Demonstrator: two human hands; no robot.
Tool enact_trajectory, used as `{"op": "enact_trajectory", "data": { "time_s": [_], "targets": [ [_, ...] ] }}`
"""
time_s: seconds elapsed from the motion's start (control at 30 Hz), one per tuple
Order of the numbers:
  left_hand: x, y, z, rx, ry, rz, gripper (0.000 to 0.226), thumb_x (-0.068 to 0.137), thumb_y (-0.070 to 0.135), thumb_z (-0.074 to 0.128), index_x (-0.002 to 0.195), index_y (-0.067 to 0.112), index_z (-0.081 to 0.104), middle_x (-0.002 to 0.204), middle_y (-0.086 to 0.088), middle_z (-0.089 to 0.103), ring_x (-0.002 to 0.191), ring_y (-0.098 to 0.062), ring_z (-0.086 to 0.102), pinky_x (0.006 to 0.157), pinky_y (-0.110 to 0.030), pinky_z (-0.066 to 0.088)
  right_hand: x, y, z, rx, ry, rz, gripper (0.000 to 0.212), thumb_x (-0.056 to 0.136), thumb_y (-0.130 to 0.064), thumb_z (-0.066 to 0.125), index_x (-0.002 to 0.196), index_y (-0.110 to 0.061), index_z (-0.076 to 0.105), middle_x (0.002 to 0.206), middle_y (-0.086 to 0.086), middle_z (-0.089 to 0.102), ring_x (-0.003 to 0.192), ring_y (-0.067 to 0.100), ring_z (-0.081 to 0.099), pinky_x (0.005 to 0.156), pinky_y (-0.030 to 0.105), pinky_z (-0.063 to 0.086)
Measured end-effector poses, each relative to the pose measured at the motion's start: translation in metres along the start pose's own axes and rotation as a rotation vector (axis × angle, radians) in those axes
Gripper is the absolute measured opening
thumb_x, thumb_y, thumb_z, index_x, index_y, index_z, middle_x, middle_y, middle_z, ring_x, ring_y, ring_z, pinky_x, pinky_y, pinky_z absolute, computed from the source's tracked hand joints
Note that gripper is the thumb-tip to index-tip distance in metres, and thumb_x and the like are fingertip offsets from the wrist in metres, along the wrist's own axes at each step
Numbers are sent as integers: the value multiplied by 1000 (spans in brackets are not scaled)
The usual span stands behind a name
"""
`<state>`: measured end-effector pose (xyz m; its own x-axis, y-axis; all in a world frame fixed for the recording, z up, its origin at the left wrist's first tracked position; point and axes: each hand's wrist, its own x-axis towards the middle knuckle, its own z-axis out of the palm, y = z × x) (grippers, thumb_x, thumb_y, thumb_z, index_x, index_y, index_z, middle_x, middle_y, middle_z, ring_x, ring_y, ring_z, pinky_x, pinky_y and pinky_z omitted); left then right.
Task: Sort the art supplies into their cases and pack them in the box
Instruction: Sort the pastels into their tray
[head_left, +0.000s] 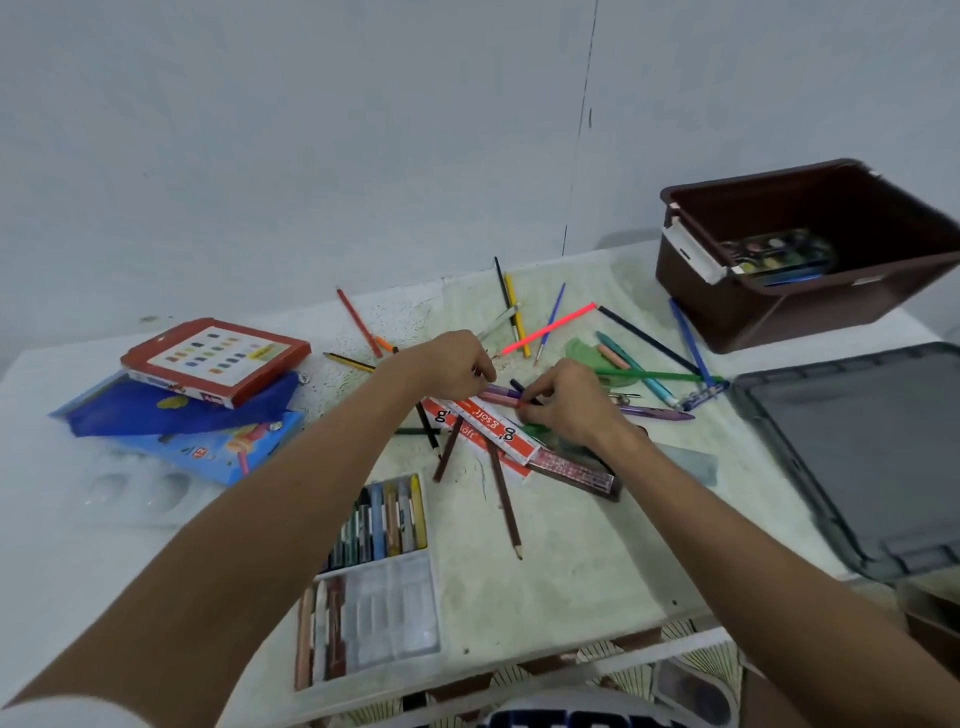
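Observation:
My left hand (454, 364) and my right hand (569, 402) meet over the pile in the middle of the table. The left fingers curl onto the end of a purple pastel stick (503, 389). The right thumb and forefinger pinch the end of a pink pastel stick (498, 398) just below it. Both sticks lie on a red-and-white "g'soft" carton (485, 422). A clear pastel tray (387, 514) holding several sticks sits near me, with a second, mostly bare tray (395, 608) below it. The brown box (769, 317) stands at the back right.
Coloured pencils, pens and a brush lie scattered around (550, 327). A paint palette (779, 249) lies in the brown box. A grey lid (857, 457) lies right. On the left are a red case (218, 358), a blue pouch (171, 413), a blue crayon box (218, 454) and a white mixing palette (130, 491).

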<state>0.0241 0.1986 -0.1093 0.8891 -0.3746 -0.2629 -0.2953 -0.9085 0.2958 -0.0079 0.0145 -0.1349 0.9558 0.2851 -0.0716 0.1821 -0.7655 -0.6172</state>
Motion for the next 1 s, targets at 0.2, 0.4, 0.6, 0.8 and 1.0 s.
{"op": "enact_trajectory", "data": {
  "time_s": [0.2, 0.4, 0.6, 0.8, 1.0],
  "targets": [
    [3, -5, -3, 4, -56, 0, 17, 87, 17, 65, 99, 10, 75, 91, 1, 69, 89, -16, 62, 72, -23, 41, 4, 2, 2, -25, -18, -9, 12, 78, -19, 78, 90, -17, 79, 85, 1, 74, 78, 14, 63, 79, 31, 53],
    [0, -3, 2, -72, 38, -20, 15, 88, 15, 64, 97, 8, 74, 98, -5, 70, 90, -19, 63, 79, -30, 50, -4, -1, -5, 119, -36, 37, 8, 82, -18, 74, 89, -15, 77, 90, -1, 72, 82, 13, 61, 75, 29, 50],
    [-33, 13, -6, -553, 432, -115, 9, 89, 22, 67, 91, 15, 72, 79, 10, 68, 63, 2, 58, 62, -16, 44, -22, -11, -30, 621, 82, 57, 6, 84, -12, 72, 90, -11, 72, 78, 1, 75, 79, 7, 70, 79, 23, 54],
    [-94, 16, -9, -709, 423, -183, 10, 87, 19, 69, 93, 11, 72, 77, 0, 74, 69, -8, 70, 62, -20, 54, -29, -37, -36, 770, 102, 5, 20, 86, -14, 71, 104, -8, 70, 92, 11, 74, 81, 22, 72, 76, 39, 60],
    [-190, 9, 19, -861, 424, -419, 14, 85, 16, 71, 98, 13, 67, 75, -2, 74, 67, -17, 71, 64, -26, 58, -73, -84, 9, 715, -162, -42, 24, 83, -11, 73, 105, -1, 69, 81, 22, 70, 60, 19, 65, 51, 25, 54]
  ]
}}
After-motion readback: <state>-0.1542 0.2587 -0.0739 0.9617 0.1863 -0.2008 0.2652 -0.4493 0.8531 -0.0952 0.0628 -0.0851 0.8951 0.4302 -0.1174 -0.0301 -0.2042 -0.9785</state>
